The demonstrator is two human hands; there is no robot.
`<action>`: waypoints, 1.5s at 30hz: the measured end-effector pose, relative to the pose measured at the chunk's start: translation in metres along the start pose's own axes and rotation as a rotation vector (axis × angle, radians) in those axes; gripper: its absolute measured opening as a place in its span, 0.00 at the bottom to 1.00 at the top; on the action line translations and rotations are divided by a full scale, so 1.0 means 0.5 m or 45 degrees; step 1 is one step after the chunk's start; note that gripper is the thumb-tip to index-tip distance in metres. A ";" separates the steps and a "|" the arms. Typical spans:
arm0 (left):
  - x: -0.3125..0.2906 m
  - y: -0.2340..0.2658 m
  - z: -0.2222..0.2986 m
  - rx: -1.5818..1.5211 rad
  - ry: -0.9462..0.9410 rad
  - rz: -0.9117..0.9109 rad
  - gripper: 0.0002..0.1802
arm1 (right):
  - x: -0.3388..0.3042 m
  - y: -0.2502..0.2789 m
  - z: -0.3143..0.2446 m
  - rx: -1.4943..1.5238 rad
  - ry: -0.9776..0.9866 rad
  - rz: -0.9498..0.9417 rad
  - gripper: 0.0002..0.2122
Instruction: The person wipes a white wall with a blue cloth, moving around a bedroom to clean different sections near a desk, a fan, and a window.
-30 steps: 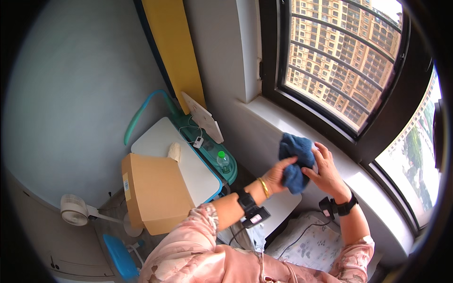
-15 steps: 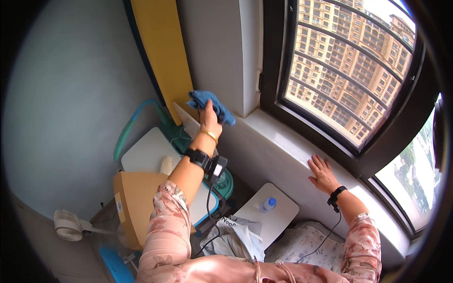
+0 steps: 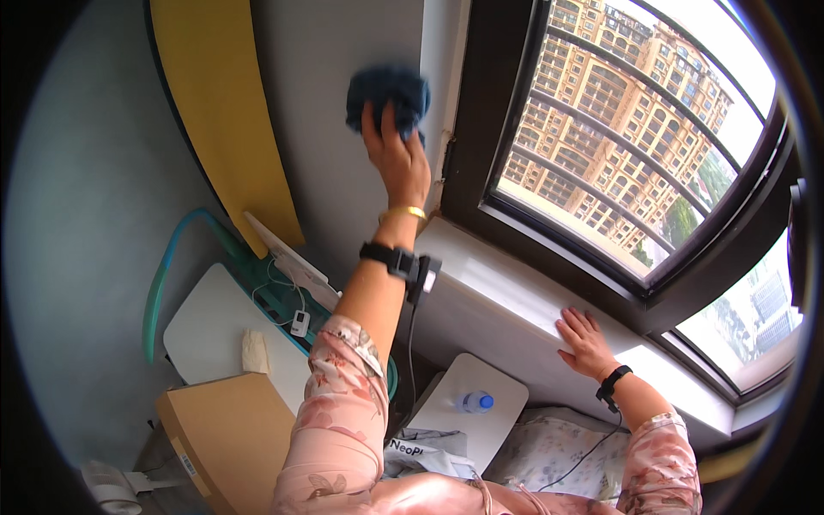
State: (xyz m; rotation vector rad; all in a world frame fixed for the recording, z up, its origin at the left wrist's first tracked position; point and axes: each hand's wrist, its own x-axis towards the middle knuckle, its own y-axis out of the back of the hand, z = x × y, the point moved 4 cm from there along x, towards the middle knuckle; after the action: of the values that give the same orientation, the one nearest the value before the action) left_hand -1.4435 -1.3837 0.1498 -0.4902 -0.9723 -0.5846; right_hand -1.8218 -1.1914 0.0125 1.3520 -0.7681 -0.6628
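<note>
With my left arm stretched up, my left hand (image 3: 399,159) presses a bunched dark blue cloth (image 3: 388,96) against the grey wall (image 3: 335,51), left of the window frame. Its fingers lie over the cloth, which is slightly blurred. Lower down on the right, my right hand (image 3: 586,343) rests flat on the white windowsill (image 3: 498,276), fingers spread and nothing in them. Both wrists carry black straps with cables, and a gold bangle (image 3: 403,213) sits on the left one.
A dark-framed window (image 3: 489,112) with bars stands at the right. Below are a white table (image 3: 202,322) with a cardboard box (image 3: 232,438), a small white table (image 3: 446,386) with a water bottle (image 3: 477,402), and a fan (image 3: 112,489). A yellow panel (image 3: 219,94) leans at the left.
My left hand has moved up along the wall with the blue cloth. My right hand stays on the sill. The view has shifted, with the box and tables sitting lower and further left.
</note>
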 end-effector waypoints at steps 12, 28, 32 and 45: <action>-0.002 0.102 -0.357 0.071 0.853 0.106 0.35 | 0.013 -0.019 -0.020 -0.018 0.006 -0.028 0.30; -0.322 0.033 -0.397 -0.645 1.630 0.535 0.30 | -0.009 -0.023 0.018 -0.063 -0.076 -0.075 0.33; -0.298 0.117 -0.471 0.096 1.938 0.260 0.33 | 0.011 -0.022 -0.009 -0.024 -0.012 -0.009 0.31; -0.559 0.051 -0.202 -0.919 1.784 0.592 0.27 | -0.001 -0.021 0.008 -0.027 -0.044 -0.002 0.33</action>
State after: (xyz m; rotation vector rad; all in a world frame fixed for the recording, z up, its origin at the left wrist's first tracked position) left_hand -1.4860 -1.3614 -0.1448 -0.7274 0.7112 -0.6552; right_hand -1.8250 -1.1944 0.0024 1.3251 -0.7854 -0.6950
